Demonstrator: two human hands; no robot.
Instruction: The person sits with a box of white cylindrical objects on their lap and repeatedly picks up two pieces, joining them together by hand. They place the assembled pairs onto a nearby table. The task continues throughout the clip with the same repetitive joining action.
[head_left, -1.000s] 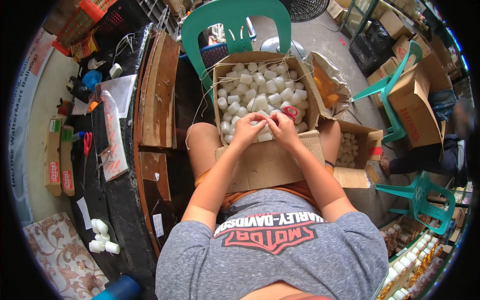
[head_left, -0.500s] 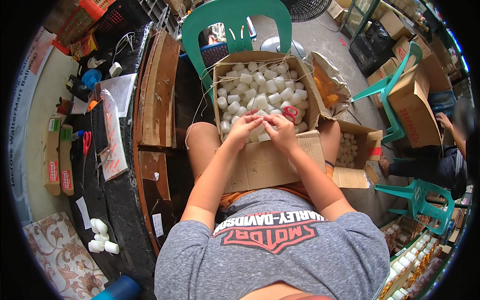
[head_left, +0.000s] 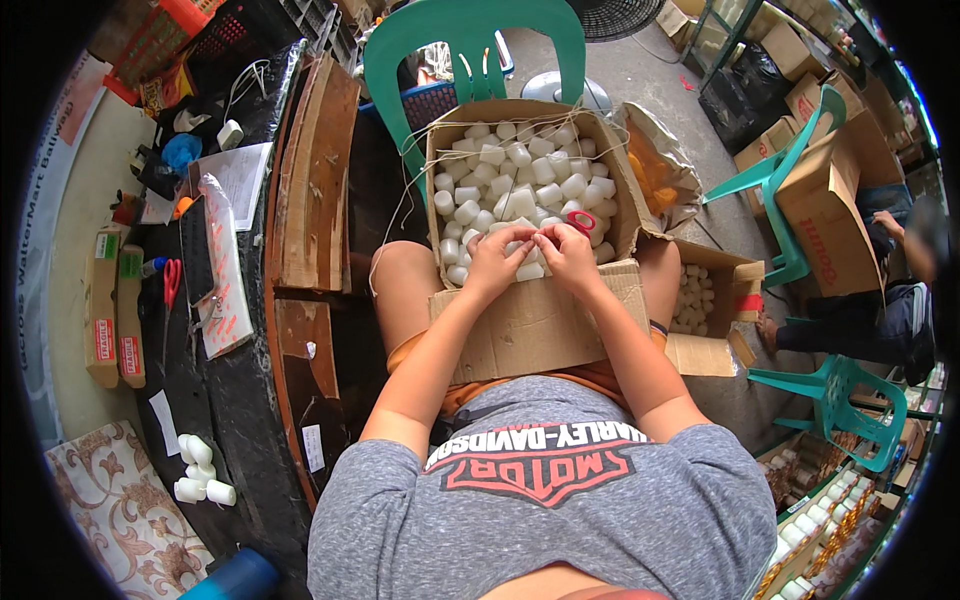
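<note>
My left hand [head_left: 497, 260] and my right hand [head_left: 568, 254] meet above a cardboard box [head_left: 532, 325], fingertips pinched together. What sits between the fingertips is too small to make out. Many short white cylinders [head_left: 520, 155] fill the box beneath them. Red-handled scissors [head_left: 581, 222] rest on the cylinders just beyond my right hand. Thin pale strings [head_left: 408, 195] trail over the box's left and far edges. The box's near flap lies folded over toward my lap.
A green plastic chair [head_left: 375, 60] stands behind the box. On the left, a black-covered table [head_left: 225, 400] bears red scissors [head_left: 172, 283] and several white cylinders [head_left: 200, 465]. To the right are a smaller box [head_left: 745, 290] of white cylinders and another person's hand [head_left: 890, 225].
Both hands stay joined at the fingertips and have shifted slightly, with my fingers more bunched together. At the far right, the other person's arm has moved a little.
</note>
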